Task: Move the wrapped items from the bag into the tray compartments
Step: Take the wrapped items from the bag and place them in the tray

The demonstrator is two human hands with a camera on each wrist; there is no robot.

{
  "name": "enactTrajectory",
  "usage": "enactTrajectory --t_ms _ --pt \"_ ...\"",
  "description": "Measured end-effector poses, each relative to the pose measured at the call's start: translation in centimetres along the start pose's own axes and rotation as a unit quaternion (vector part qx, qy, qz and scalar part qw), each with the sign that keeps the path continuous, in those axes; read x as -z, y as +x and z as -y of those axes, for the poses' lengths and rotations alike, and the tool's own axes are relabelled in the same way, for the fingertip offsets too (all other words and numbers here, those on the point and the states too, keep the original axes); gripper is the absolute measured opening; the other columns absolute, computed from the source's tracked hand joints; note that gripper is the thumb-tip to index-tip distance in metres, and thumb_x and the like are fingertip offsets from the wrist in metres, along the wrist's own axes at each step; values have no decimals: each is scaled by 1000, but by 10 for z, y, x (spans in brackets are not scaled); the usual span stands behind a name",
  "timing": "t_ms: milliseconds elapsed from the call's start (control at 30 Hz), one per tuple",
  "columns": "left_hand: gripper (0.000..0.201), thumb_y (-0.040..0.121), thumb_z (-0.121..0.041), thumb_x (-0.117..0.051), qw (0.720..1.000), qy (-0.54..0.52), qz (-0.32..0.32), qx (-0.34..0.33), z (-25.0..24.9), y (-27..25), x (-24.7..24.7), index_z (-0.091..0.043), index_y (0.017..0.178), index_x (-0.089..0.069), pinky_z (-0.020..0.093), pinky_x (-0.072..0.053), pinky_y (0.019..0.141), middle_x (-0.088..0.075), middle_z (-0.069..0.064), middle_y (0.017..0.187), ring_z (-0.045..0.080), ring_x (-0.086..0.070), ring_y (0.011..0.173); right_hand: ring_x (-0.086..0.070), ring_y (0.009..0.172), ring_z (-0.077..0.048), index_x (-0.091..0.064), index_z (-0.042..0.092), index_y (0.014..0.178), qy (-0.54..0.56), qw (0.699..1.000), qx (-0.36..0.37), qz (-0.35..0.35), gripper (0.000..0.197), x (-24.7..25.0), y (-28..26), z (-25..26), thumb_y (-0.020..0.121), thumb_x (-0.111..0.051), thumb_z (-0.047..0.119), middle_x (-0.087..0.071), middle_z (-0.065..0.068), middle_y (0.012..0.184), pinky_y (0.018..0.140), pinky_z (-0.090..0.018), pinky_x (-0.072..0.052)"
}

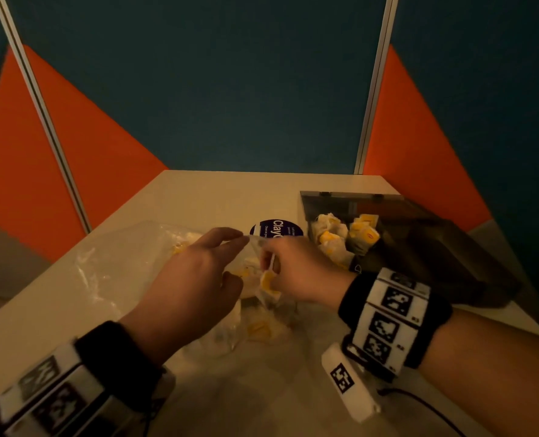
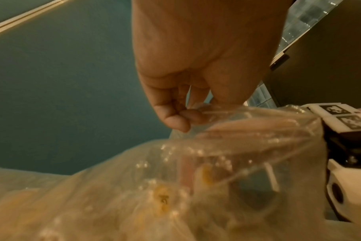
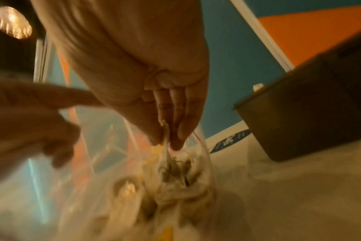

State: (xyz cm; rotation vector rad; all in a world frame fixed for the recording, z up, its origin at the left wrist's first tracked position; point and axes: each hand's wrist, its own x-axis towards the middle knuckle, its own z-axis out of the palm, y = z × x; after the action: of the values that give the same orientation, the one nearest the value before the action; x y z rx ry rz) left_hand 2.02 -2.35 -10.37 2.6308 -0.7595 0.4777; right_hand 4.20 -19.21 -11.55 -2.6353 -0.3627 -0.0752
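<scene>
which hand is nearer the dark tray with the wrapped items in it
Right. The right hand pinches a wrapped item at the bag mouth, just beside the tray; the left hand holds the bag's rim, farther away.

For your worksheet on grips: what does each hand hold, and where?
Left hand pinches the clear plastic bag at its rim; right hand pinches a white-and-yellow wrapped item by its wrapper.
</scene>
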Motion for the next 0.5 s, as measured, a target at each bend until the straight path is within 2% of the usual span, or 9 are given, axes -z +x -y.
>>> enactTrajectory --t_ms 67,100,167,233,300,400,500 --pt "54 81 -14 -53 1000 2 -2 7 1 0 0 -26 133 -45 4 -29 57 -42 -8 138 5 -42 69 -56 69 -14 -59 20 90 46 999 7 -10 21 15 -4 5 80 -61 2 -53 5 76 51 -27 -49" --pt "54 81 -14 -53 1000 4 -3 10 0 1 1 -26 133 -45 4 -29 57 -42 -8 138 5 -43 70 -60 70 -17 -60 19 93 70 997 6 -18 22 21 -6 7 80 -61 0 -57 1 79 54 -32 -55" --pt "53 82 -14 -53 1000 3 -5 13 0 1 1 -25 133 -45 4 -28 57 -42 -8 138 7 -42 68 -67 74 -26 -60 18 95 135 991 -2 -24 25 30 -12 13 82 -61 -4 -62 -10 89 56 -34 -60" --pt "52 82 -14 -53 1000 1 -8 12 0 1 0 -25 132 -46 6 -28 58 -43 -8 138 7 -41 66 -70 77 -31 -59 15 98 205 978 -28 6 27 32 -17 16 82 -61 -6 -63 -17 95 57 -33 -61" --pt "52 81 -13 -54 1000 -2 -10 7 0 1 0 -23 132 -47 9 -31 62 -44 -7 138 7 -40 65 -70 76 -30 -57 13 101 234 968 -65 68 25 27 -21 17 83 -62 -5 -64 -15 94 58 -32 -60" --pt "52 80 -12 -55 1000 -7 -10 -1 2 1 0 -21 131 -48 4 -27 61 -45 -6 137 7 -41 65 -65 72 -25 -59 10 103 171 967 -119 146 25 12 -20 12 82 -65 -1 -61 -9 88 58 -30 -57" --pt "53 81 -13 -55 1000 -8 -11 1 2 1 -1 -23 132 -47 5 -31 61 -43 -7 138 6 -44 68 -61 80 -23 -62 9 111 -22 979 -91 183 35 -3 -16 4 77 -69 7 -62 -9 96 62 -31 -53"
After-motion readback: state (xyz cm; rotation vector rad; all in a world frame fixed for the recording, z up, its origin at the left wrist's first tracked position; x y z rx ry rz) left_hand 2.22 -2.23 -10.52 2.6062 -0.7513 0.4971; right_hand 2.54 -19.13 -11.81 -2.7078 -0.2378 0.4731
